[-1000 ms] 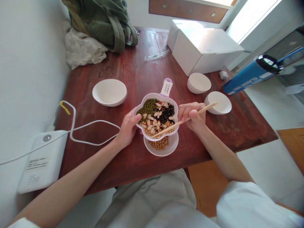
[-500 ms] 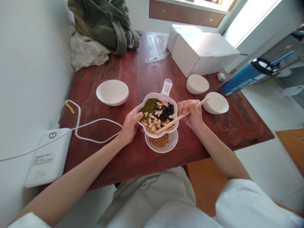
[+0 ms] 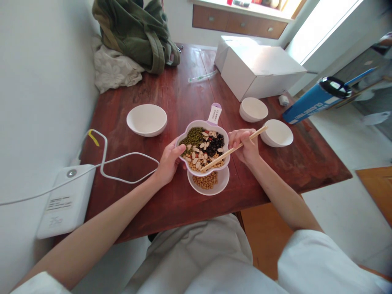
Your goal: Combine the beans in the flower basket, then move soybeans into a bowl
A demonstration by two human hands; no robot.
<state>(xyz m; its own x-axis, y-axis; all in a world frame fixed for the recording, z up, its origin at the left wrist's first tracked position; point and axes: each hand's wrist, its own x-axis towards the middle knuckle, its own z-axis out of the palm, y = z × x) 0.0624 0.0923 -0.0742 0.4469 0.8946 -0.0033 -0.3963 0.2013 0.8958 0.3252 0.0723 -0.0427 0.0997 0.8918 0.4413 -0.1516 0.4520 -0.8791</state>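
Observation:
My left hand (image 3: 169, 161) grips the left rim of a lilac-edged, flower-shaped bowl (image 3: 226, 161) with a handle, its thumb over the edge. Green beans (image 3: 194, 135), black beans (image 3: 216, 143), pale peanuts (image 3: 200, 155) and yellow soybeans (image 3: 196, 165) lie in it. My right hand (image 3: 245, 143) is closed around wooden chopsticks (image 3: 235, 148), whose tips reach in among the soybeans at the near side. Partly hidden beneath the flower-shaped bowl, a white bowl (image 3: 221, 188) holds more soybeans.
One white bowl (image 3: 147, 120) stands to the left, two more, a far bowl (image 3: 253, 109) and a near bowl (image 3: 277, 133), to the right. Behind are a white box (image 3: 260, 69) and a green bag (image 3: 137, 36). A blue tumbler (image 3: 315, 100), power bank (image 3: 65, 204) and white cable (image 3: 134, 154) edge the table.
The view has shifted slightly. Both hands, the flower-shaped bowl and the chopsticks keep nearly the same places relative to each other.

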